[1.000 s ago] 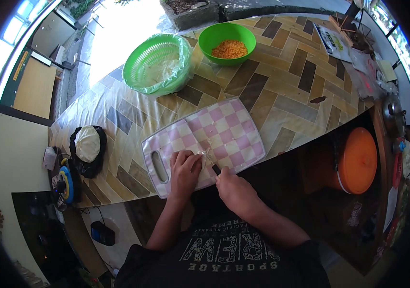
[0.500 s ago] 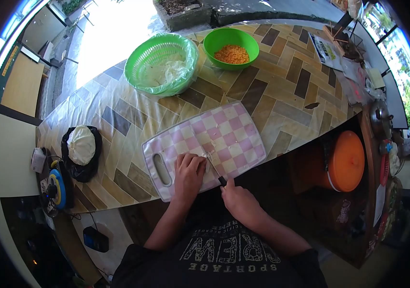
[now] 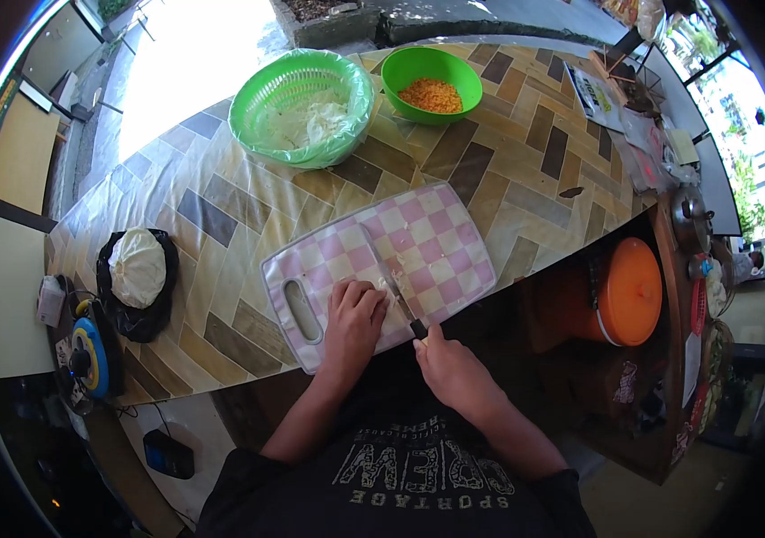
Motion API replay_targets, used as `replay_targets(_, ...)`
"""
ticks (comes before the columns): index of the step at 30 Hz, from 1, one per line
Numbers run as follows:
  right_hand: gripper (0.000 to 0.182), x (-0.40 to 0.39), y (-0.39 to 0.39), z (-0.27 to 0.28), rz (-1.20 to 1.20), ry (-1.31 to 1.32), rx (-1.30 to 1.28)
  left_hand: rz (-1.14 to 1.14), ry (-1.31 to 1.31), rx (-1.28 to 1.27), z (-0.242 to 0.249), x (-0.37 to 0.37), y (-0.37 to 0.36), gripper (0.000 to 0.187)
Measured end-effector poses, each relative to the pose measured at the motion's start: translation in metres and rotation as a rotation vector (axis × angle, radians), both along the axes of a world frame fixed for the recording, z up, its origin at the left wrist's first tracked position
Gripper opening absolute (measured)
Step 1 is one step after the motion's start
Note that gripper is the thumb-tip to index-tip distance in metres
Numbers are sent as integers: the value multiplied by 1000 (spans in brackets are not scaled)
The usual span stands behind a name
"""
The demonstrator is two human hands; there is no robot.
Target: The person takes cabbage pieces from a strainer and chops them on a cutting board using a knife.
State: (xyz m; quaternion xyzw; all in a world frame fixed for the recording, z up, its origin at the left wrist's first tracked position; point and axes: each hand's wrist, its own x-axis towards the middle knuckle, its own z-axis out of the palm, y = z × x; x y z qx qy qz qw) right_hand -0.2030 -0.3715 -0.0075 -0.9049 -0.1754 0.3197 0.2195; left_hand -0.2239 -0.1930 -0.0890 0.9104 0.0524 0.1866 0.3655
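Observation:
A pink-and-white checkered cutting board lies at the table's near edge. On it a long knife points away from me, its dark handle gripped in my right hand. My left hand rests on the board left of the blade, fingers curled and pressed down. Whatever is under those fingertips is mostly hidden. Small pale shreds lie beside the blade near the fingertips, and a few tiny bits are scattered over the board's right half.
Beyond the board stand a green basket lined with clear plastic and a green bowl holding orange bits. At left, a white bundle sits in a black bag. An orange lidded bucket is below the table's right side.
The knife handle and right hand have shifted slightly right. More of the blade shows, standing a little apart from the left fingertips. The whole view has also shifted slightly.

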Motion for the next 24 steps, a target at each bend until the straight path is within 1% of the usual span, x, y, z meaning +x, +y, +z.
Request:
replay_targets(2, 31, -9, -4, 9, -16, 48, -23, -8, 11, -1, -3, 1, 1, 14)
replay_targets(5, 32, -16, 5, -29, -21, -51, -52, 13, -19, -9, -5, 1, -2, 12)
replay_targets(8, 32, -4, 6, -9, -24, -41, 1, -7, -28, 4, -3, 0, 0, 12)
replay_targets(11, 32, -16, -5, 6, -41, 18, -8, -10, -43, -17, -3, -1, 0, 12)
replay_targets(15, 33, -20, 11, -31, -69, -48, -23, -1, -51, -36, -8, 1, -1, 11)
replay_targets(17, 33, -8, 9, -24, -77, -34, 25, -4, -43, -25, -6, 0, 0, 11)
replay_targets(19, 34, -2, 5, -2, -115, 24, 51, -26, -25, -21, -5, 0, 2, 12)
replay_targets(22, 32, -9, -11, 19, -69, 79, -44, -63, -8, -15, -2, 1, 6, 14)
replay_targets(24, 33, -9, -16, 27, -67, 101, -59, -105, 25, -5, 1, 1, 10, 17)
